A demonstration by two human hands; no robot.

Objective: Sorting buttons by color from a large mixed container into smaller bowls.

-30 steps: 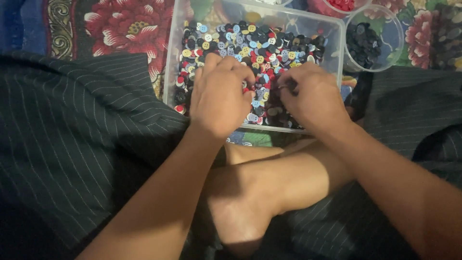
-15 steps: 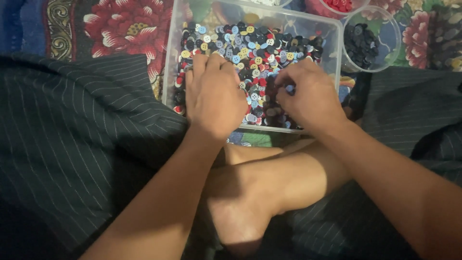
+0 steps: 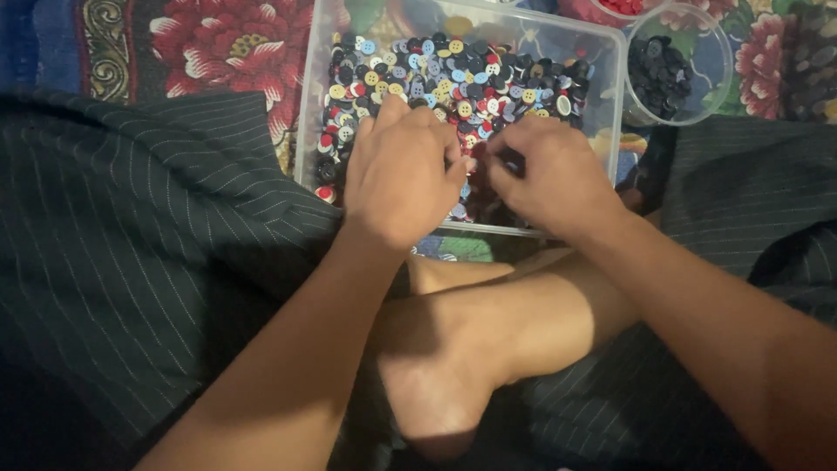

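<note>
A clear rectangular plastic box [image 3: 309,131] on the floor in front of me holds a heap of mixed buttons [image 3: 471,74] in black, blue, yellow, red and white. Both my hands are inside its near half. My left hand [image 3: 405,170] lies palm down on the buttons with fingers curled, and its fingertips are hidden. My right hand [image 3: 554,179] is beside it, thumb and fingers pinched on a small dark button [image 3: 510,161]. The fingertips of the two hands almost meet.
A round clear cup [image 3: 697,96] with dark buttons stands right of the box. A container of red buttons [image 3: 623,7] shows at the top edge. My crossed legs in dark pinstriped cloth [image 3: 157,244] and a bare foot [image 3: 445,375] lie below, on a floral rug [image 3: 227,44].
My right hand has shifted slightly left toward my left hand, so the fingertips are now closer together. Both hands stay in the box.
</note>
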